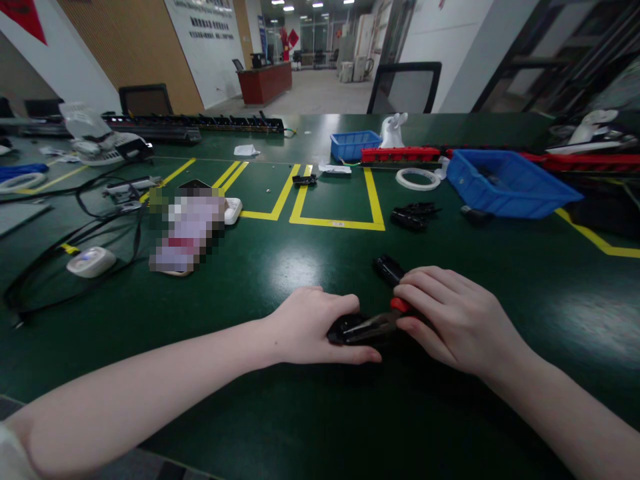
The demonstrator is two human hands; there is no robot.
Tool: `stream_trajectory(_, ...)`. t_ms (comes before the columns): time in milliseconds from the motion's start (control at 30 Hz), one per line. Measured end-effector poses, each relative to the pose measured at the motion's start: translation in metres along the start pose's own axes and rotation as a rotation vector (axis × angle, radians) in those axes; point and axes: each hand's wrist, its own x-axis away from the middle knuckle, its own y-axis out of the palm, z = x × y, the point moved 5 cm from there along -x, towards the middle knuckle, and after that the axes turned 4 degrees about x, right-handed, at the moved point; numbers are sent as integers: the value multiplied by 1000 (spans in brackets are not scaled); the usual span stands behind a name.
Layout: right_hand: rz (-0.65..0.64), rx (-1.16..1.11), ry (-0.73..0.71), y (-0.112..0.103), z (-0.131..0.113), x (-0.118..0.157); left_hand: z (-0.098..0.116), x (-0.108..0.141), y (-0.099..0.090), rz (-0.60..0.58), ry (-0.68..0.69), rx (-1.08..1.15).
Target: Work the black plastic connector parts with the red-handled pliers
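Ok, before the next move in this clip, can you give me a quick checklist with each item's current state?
1. Left hand has hold of the black part: ok, it sits between thumb and forefinger.
2. Right hand has hold of the red-and-metal tool: ok.
3. Tool tip touching the black part: cannot tell; they overlap in this single view.
4. Phone apart from both hands: ok, it lies beyond the left forearm.
5. Loose black pieces inside the large blue bin: not ok, they lie on the green table outside it.
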Motion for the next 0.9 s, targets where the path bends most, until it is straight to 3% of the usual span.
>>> stream_trajectory(900,-20,-15,19,-3,-1,-3,1,0,1,-27,8,-23)
